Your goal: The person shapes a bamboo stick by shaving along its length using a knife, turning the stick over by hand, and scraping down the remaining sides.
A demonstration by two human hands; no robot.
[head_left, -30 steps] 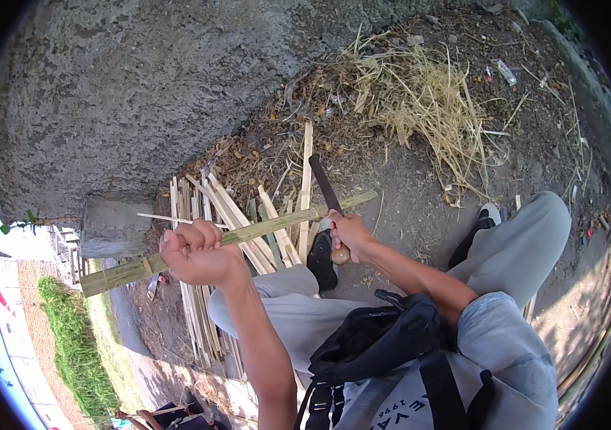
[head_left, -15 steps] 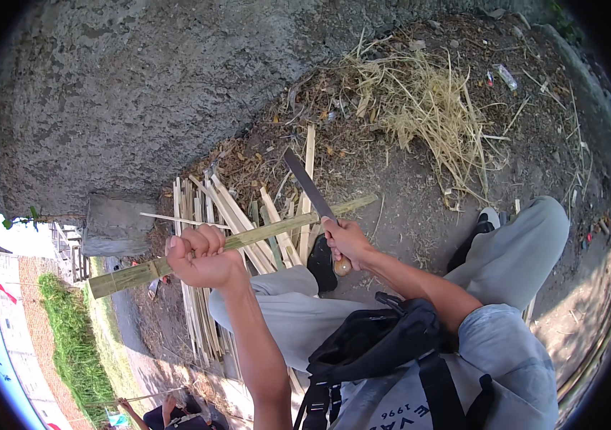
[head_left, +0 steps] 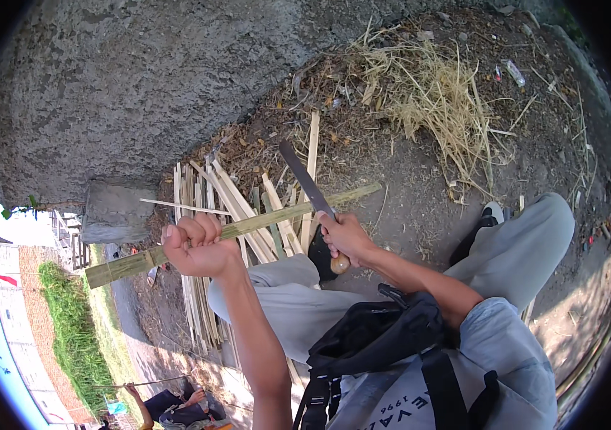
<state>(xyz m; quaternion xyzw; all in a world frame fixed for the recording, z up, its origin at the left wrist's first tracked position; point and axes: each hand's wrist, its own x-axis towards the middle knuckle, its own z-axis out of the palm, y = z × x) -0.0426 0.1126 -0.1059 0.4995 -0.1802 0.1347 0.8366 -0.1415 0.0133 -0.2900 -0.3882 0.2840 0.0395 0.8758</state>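
My left hand (head_left: 201,247) is wrapped round a long greenish bamboo strip (head_left: 262,219), near its wider left end. The strip runs slantwise to the right, with its thin end higher. A machete (head_left: 304,174) with a dark flat blade and a rounded wooden handle is gripped in my right hand (head_left: 346,237). Its blade points up and to the left and crosses the strip just above my right hand. Whether the edge touches the strip or only passes over it, I cannot tell.
Pale split bamboo strips (head_left: 198,308) lie piled beside a concrete block (head_left: 115,211) and a rough grey wall (head_left: 140,93). Dry shavings (head_left: 438,107) are heaped at the upper right. Another person (head_left: 176,407) sits at the lower left, holding a long thin stick (head_left: 151,381).
The bamboo strip and both hands have shifted slightly upward in the view. The machete still crosses the strip near my right hand. The other person shows more fully at the lower left.
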